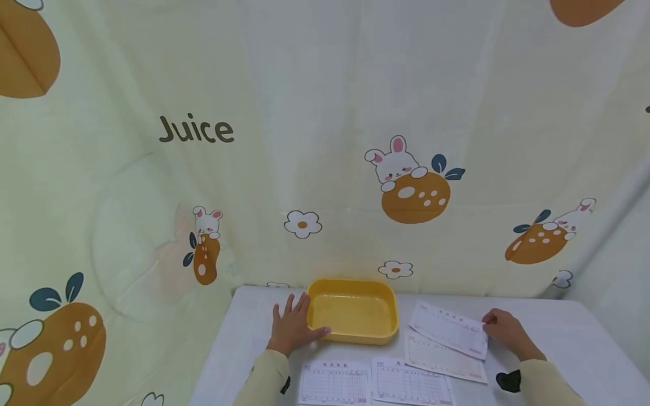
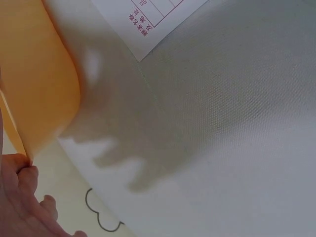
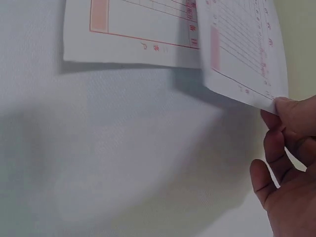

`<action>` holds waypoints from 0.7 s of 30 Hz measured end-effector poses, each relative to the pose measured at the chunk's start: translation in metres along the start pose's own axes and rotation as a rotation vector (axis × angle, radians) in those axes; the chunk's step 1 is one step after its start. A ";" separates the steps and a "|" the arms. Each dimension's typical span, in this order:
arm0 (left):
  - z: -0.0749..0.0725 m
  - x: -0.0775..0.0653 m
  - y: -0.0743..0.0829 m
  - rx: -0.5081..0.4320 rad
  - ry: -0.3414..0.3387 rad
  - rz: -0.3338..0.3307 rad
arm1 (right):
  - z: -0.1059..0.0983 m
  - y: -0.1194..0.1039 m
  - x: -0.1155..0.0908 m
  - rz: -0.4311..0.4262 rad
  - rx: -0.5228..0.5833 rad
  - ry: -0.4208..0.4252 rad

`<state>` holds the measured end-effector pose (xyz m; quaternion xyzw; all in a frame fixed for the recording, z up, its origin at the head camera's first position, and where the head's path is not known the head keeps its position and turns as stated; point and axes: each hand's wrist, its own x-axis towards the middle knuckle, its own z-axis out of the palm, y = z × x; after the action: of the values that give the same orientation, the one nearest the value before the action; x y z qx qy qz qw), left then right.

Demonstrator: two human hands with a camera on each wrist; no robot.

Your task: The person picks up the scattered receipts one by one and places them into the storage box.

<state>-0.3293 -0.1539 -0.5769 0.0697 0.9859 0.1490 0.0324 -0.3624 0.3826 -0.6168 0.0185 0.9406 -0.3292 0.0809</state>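
My right hand (image 1: 509, 334) pinches the right edge of a white printed receipt slip (image 1: 449, 327) between thumb and fingertips. In the right wrist view the pinched slip (image 3: 242, 54) is raised at that edge, above another slip (image 3: 143, 44) that lies on the table. The lower slip (image 1: 442, 356) is partly covered by it in the head view. At the left side of a yellow plastic tray (image 1: 352, 338), my left hand (image 1: 294, 330) rests with spread fingers against the rim. The tray's wall (image 2: 39, 74) fills the left of the left wrist view.
Two more printed slips, a left one (image 1: 334, 383) and a right one (image 1: 412, 382), lie side by side near the front of the white table (image 1: 553, 316). Behind the table hangs a patterned curtain (image 1: 325, 141).
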 end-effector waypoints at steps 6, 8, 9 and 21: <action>0.003 0.003 0.002 0.008 0.010 0.009 | -0.017 0.003 -0.004 -0.016 0.005 0.064; 0.004 0.003 0.002 0.014 0.011 0.012 | -0.022 0.004 -0.005 -0.012 0.020 0.086; 0.003 0.003 0.002 0.019 0.010 0.015 | -0.024 0.004 -0.005 -0.007 0.026 0.095; 0.001 -0.003 0.001 0.021 0.037 0.036 | -0.049 -0.014 -0.007 0.022 0.132 0.153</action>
<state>-0.3264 -0.1536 -0.5773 0.0851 0.9864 0.1405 0.0109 -0.3639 0.4017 -0.5692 0.0593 0.9201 -0.3869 0.0113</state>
